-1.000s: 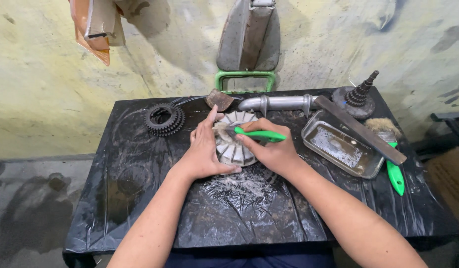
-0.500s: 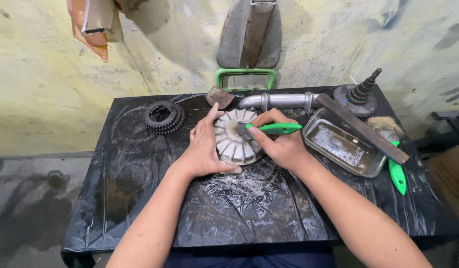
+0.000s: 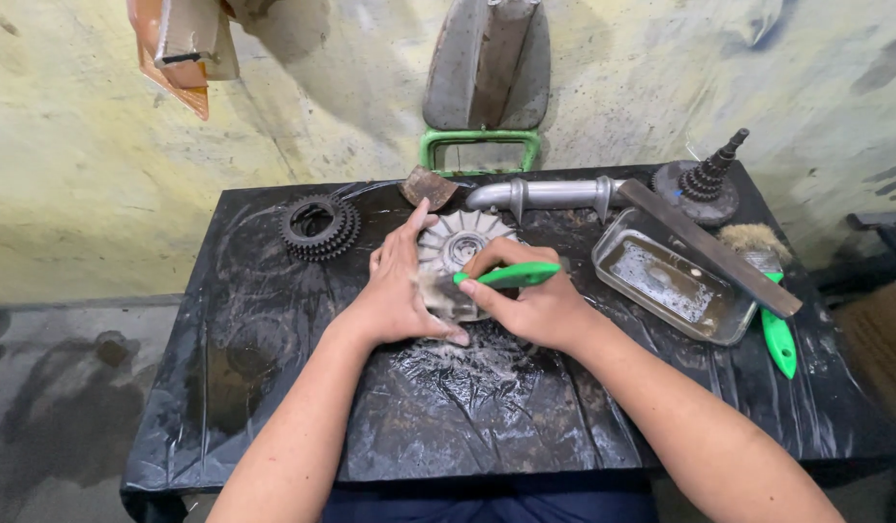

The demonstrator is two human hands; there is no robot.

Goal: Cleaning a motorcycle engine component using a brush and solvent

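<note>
Since a moment ago the brush (image 3: 506, 277) has swung round in my right hand (image 3: 530, 305): its green handle pointed right then, and now the bristle end has come down to the near left edge of the finned disc (image 3: 460, 254), beside my left thumb. Right fingers are wrapped tight round the handle, close to the head, so I can press the bristles into the fins. My left hand (image 3: 401, 291) lies flat on the disc's left side, fingers spread and pressing down, gripping nothing, just pinning it so it won't spin or slide on the slick black sheet (image 3: 274, 387). The disc sits mid-table, slightly far from me. A wet smear lies on the sheet just near of it. To the right stands a tray (image 3: 673, 286) of murky liquid, within reach, with a flat bar (image 3: 710, 247) laid across it and a second brush (image 3: 777, 334) beyond. A gear stack (image 3: 319, 226) sits far left.
</note>
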